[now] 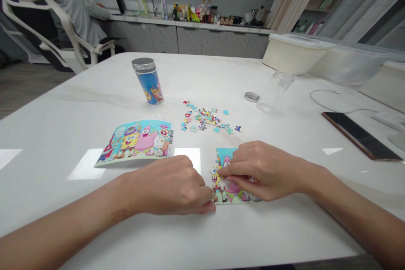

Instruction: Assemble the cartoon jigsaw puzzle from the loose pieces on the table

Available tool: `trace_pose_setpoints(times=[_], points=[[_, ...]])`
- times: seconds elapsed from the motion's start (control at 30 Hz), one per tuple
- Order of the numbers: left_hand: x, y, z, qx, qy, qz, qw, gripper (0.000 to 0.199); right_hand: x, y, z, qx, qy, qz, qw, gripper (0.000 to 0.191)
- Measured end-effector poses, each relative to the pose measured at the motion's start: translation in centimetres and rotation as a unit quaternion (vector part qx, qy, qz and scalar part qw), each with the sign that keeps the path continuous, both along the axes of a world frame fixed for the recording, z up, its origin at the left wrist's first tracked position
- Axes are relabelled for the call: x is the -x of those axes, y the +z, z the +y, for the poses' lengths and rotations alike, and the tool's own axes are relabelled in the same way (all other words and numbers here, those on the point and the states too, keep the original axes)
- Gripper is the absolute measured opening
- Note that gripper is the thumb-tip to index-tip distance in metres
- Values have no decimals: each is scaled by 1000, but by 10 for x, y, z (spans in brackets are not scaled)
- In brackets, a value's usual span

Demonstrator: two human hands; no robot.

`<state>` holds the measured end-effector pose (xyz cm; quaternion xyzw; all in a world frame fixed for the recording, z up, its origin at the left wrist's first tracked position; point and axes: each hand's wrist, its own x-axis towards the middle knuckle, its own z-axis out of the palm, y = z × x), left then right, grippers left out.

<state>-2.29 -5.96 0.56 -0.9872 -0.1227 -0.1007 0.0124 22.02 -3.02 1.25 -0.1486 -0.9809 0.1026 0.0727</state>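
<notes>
A partly joined cartoon puzzle lies flat on the white table. My right hand covers its upper right part, with fingertips pinched down on a yellow piece with an eye at the puzzle's left side. Fingers curled, my left hand rests at the puzzle's lower left edge; whether anything is under its fingertips is hidden. Loose puzzle pieces lie in a scattered heap beyond the puzzle. To the left, a slightly bent picture card shows the same cartoon figures.
A lidded blue jar stands at the back left. Behind the pieces are a metal lid and a clear jar lying tilted. A phone, cable and white bins are at right. A person sits at far left.
</notes>
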Motion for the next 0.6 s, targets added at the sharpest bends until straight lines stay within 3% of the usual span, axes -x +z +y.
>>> trace_pose_setpoints(times=[0.3,0.6], points=[[-2,0,-3,-31,0,-2,1000,29,1,-4,1,-60,-8,22,998,27],[-3,0,-6,-47,9,13,999,30,2,-8,0,-52,-1,45,998,27]])
